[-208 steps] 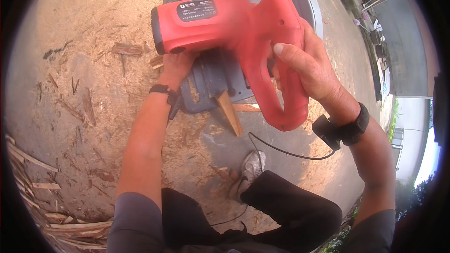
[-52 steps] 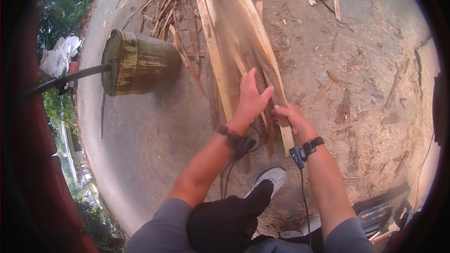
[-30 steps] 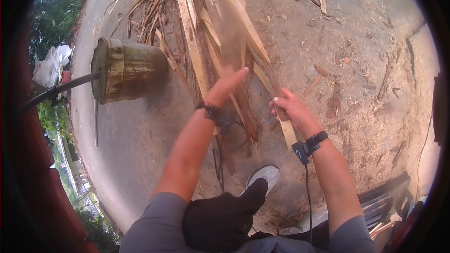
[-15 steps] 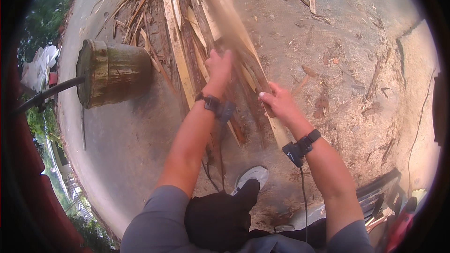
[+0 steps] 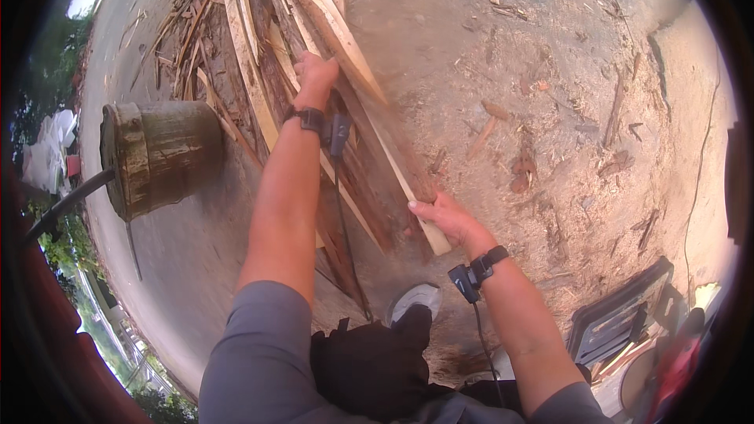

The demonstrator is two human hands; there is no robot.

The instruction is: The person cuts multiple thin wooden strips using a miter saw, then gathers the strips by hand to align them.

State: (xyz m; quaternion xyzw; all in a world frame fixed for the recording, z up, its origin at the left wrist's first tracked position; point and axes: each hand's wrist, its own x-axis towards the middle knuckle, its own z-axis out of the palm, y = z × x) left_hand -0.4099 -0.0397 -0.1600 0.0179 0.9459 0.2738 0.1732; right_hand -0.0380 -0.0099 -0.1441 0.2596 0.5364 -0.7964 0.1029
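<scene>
My left hand (image 5: 316,77) reaches up into a bundle of long, rough wooden planks (image 5: 243,39), its fingers curled round a piece of wood among them. My right hand (image 5: 440,220) grips a narrow plank (image 5: 393,160) close to its lower end, thumb on top. That plank slants up toward my left hand, its far part lying among the other boards, and is blurred. Each wrist wears a strap with a black device and a cable.
A weathered bucket-shaped block (image 5: 165,155) with a black bar stands at left. Scrap wood (image 5: 188,39) is heaped behind it. Chips and sawdust cover the concrete ground (image 5: 597,110). A dark metal frame (image 5: 613,314) and a red object (image 5: 675,361) sit at lower right. My shoe (image 5: 416,298) is below.
Earlier both hands held a red saw. Over the last second my left hand has moved forward to the upper left along the bundle; my right hand, still gripping a plank, has shifted down and left.
</scene>
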